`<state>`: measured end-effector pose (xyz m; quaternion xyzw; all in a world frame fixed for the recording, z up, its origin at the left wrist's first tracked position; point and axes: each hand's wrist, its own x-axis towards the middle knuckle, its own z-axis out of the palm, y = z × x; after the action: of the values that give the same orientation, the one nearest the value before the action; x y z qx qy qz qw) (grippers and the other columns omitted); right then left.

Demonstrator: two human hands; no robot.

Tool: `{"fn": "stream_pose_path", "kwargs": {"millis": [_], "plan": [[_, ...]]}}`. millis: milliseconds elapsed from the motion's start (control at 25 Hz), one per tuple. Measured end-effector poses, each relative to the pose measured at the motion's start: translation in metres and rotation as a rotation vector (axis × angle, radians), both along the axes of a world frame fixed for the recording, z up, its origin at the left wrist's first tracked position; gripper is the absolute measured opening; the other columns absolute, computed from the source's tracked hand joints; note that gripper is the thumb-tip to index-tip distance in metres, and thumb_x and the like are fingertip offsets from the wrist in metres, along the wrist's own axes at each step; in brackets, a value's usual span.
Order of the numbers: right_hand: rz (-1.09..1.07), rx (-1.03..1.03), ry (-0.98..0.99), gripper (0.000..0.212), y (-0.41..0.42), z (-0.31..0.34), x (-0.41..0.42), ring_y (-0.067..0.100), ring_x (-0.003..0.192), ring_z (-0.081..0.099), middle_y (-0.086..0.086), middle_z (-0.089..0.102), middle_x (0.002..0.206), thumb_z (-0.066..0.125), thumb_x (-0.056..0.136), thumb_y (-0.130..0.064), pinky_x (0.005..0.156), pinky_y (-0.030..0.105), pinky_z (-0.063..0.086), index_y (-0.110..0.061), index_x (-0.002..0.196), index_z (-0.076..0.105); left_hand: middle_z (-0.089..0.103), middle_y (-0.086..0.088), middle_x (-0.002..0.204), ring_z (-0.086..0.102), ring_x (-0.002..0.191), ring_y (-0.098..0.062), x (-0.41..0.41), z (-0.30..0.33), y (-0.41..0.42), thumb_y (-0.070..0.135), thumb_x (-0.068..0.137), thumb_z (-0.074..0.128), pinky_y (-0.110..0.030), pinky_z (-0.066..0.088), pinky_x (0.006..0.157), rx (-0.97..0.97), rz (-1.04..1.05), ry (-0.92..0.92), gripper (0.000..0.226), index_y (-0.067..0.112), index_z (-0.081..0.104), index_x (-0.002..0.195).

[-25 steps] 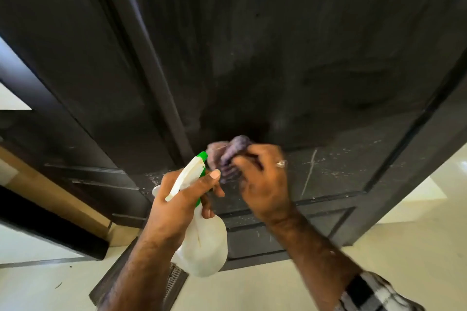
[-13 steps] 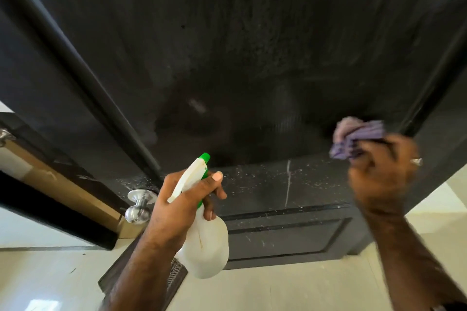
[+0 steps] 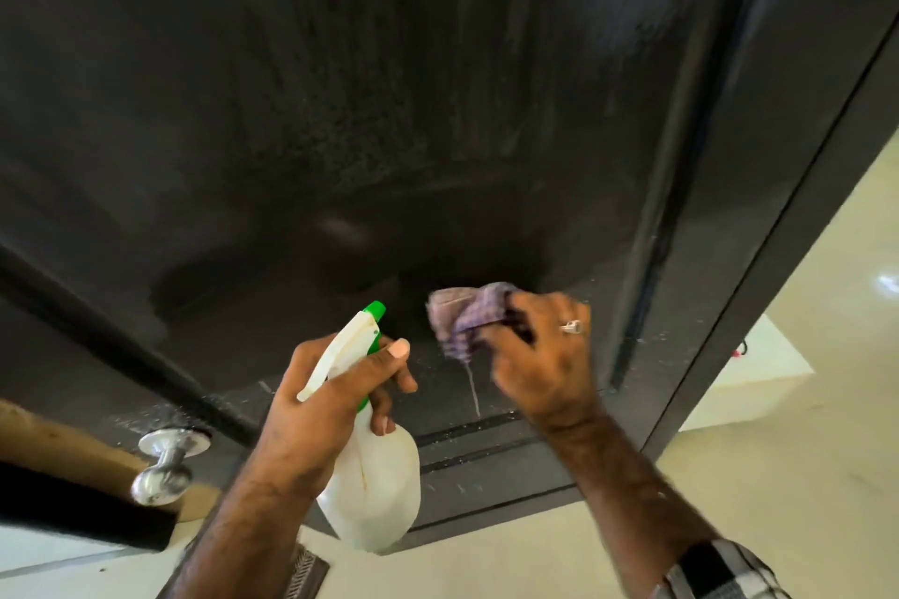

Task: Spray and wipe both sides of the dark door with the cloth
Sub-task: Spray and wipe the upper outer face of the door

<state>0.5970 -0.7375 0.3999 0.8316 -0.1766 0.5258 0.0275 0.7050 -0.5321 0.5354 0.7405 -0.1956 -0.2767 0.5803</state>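
Beside door (image 3: 438,112) edge (right), cloth (image 3: 464,314)

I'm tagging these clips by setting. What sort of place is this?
Probably indoors in a home, at a doorway: a dark panelled door with a round metal knob, and glossy pale tiled floor.

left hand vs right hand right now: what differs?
The left hand grips a white spray bottle by its neck, held off the door; the right hand bunches a purple cloth against the door. The left hand looks sharp, the right hand is motion-blurred. The right hand wears a ring; none shows on the left hand. Both have their fingers curled round something.
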Motion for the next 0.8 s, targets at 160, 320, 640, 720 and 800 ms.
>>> {"fn": "stream_pose_path", "kwargs": {"millis": [160, 320, 640, 720, 800], "plan": [[-0.279, 0.337, -0.224, 0.023, -0.077, -0.005, -0.074, 0.038, 0.091, 0.065, 0.019, 0.069, 0.112, 0.064, 0.087, 0.000, 0.079, 0.054, 0.054, -0.013, 0.099, 0.079, 0.078, -0.011, 0.088, 0.060, 0.058, -0.025, -0.004, -0.004, -0.011, 0.046, 0.070, 0.087, -0.052, 0.059, 0.078, 0.023, -0.041, -0.003, 0.061, 0.028, 0.056, 0.119], [-0.210, 0.418, -0.459, 0.010, -0.052, 0.028, -0.078, 0.025, 0.096, 0.057, 0.024, 0.058, 0.107, 0.068, 0.087, -0.001, 0.085, 0.030, 0.050, 0.000, 0.096, 0.072, 0.078, -0.010, 0.086, 0.060, 0.058, -0.024, -0.020, -0.005, -0.028, 0.043, 0.072, 0.081, -0.049, 0.059, 0.076, 0.011, -0.084, 0.004, 0.055, 0.027, 0.056, 0.119], [-0.095, 0.110, -0.032, 0.024, -0.057, -0.008, -0.057, 0.033, 0.093, 0.064, 0.013, 0.065, 0.118, 0.068, 0.088, -0.004, 0.076, 0.051, 0.054, -0.017, 0.106, 0.078, 0.077, -0.014, 0.089, 0.057, 0.056, -0.029, -0.025, -0.001, -0.050, 0.043, 0.075, 0.081, -0.051, 0.057, 0.077, 0.017, -0.195, -0.054, 0.050, 0.013, 0.066, 0.112], [-0.185, 0.370, -0.248, 0.020, -0.077, -0.012, -0.076, 0.035, 0.095, 0.067, 0.018, 0.064, 0.118, 0.067, 0.091, -0.007, 0.078, 0.053, 0.058, -0.009, 0.106, 0.080, 0.077, -0.015, 0.089, 0.056, 0.056, -0.030, -0.020, -0.002, -0.049, 0.043, 0.075, 0.081, -0.049, 0.057, 0.074, 0.016, -0.173, -0.059, 0.048, 0.011, 0.067, 0.109], [-0.219, 0.522, -0.413, 0.021, -0.073, -0.013, -0.067, 0.034, 0.097, 0.068, 0.021, 0.060, 0.119, 0.065, 0.094, -0.009, 0.082, 0.051, 0.061, -0.003, 0.107, 0.079, 0.076, -0.016, 0.089, 0.055, 0.056, -0.030, -0.019, -0.005, -0.050, 0.043, 0.075, 0.082, -0.047, 0.057, 0.073, 0.022, -0.187, -0.048, 0.052, 0.009, 0.066, 0.111]]}}
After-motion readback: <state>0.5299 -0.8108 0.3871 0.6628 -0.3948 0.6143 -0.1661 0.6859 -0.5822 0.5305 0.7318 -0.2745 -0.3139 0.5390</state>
